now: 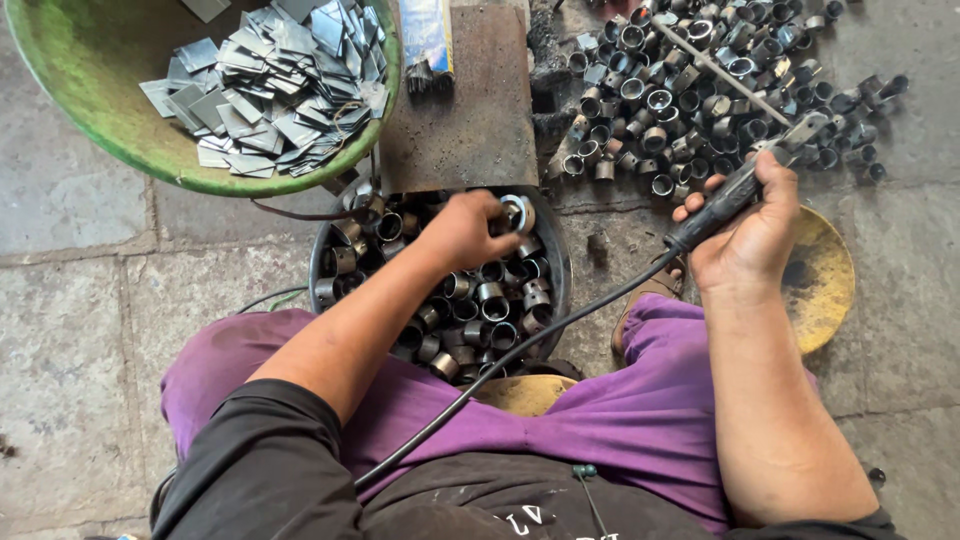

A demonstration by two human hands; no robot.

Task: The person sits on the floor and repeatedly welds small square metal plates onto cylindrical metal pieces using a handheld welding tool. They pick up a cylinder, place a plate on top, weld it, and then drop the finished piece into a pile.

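A worn grey stone-slab floor [70,330], cracked and dusty, carries everything here, and the person sits low over it in purple trousers and a dark apron. Between the knees stands a round dark metal tub [556,262] heaped with short steel rings. The left hand [462,228] reaches over this tub, its fingers [496,212] pinched together on one shiny steel ring [516,212], lifted slightly above the heap near the tub's far rim.

The right hand [752,232] is out to the side, well apart from the left, wrapped firmly round the black handle of a welding electrode holder [728,200]. A thin grey rod [712,62] runs up from the holder's metal head across a loose pile of dark steel rings [700,90] spread on the floor ahead. A black cable [520,345] trails from the handle back across the lap. Just under the right wrist lies a round yellowish metal disc [825,275].

At the upper left a big green basin [80,95] holds a stack of small flat grey metal squares [275,85]. Between the basin and the loose pile lies a rusty brown flat steel plate [470,110], just beyond the tub.
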